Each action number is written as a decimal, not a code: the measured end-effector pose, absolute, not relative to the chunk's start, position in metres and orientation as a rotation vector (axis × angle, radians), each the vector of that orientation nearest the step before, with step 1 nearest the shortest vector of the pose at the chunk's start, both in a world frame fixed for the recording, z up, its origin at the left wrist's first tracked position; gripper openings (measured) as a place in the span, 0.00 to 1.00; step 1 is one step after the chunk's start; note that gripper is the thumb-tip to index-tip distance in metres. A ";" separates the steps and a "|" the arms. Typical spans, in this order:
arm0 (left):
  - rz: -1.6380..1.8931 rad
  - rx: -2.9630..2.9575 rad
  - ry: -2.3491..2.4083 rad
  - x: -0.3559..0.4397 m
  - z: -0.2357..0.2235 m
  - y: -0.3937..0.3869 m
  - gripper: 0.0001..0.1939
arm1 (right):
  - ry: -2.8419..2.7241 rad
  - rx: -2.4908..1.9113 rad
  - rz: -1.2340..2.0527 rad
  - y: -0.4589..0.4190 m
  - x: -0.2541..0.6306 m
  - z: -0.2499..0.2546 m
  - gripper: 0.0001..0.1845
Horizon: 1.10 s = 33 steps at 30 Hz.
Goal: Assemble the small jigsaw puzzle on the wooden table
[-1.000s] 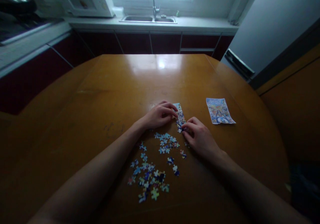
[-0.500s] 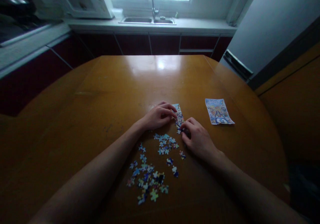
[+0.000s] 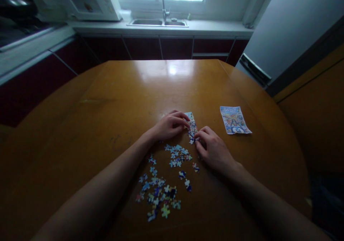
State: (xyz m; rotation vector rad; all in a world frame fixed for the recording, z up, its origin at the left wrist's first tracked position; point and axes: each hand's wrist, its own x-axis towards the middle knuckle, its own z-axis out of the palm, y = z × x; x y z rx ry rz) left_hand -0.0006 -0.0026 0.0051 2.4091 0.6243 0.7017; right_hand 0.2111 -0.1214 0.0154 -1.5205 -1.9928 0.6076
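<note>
A narrow strip of joined jigsaw pieces (image 3: 191, 124) lies on the round wooden table (image 3: 113, 101). My left hand (image 3: 170, 124) rests with curled fingers pressed on the strip's left edge. My right hand (image 3: 213, 150) is at the strip's lower end, thumb and forefinger pinched on a small puzzle piece (image 3: 194, 137) that touches the strip. Several loose pieces (image 3: 161, 183) are scattered on the table between my forearms, with a smaller cluster (image 3: 177, 152) just below the strip.
A printed picture card (image 3: 234, 119) lies to the right of the strip. Beyond the table stand dark cabinets, a counter with a sink and tap (image 3: 158, 21) and a microwave (image 3: 91, 5). A grey refrigerator (image 3: 285, 29) is at the right.
My right hand has crept slightly left and up toward the strip's lower end with the piece. My left hand stays on the strip.
</note>
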 end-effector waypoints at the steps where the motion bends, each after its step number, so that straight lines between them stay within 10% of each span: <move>1: 0.704 2.408 0.624 -0.001 0.005 -0.003 0.13 | -1.963 -1.516 0.611 -0.120 0.214 0.017 0.07; 33: 0.663 2.414 0.628 -0.002 0.004 -0.001 0.16 | -1.800 -1.518 0.690 -0.113 0.221 0.004 0.14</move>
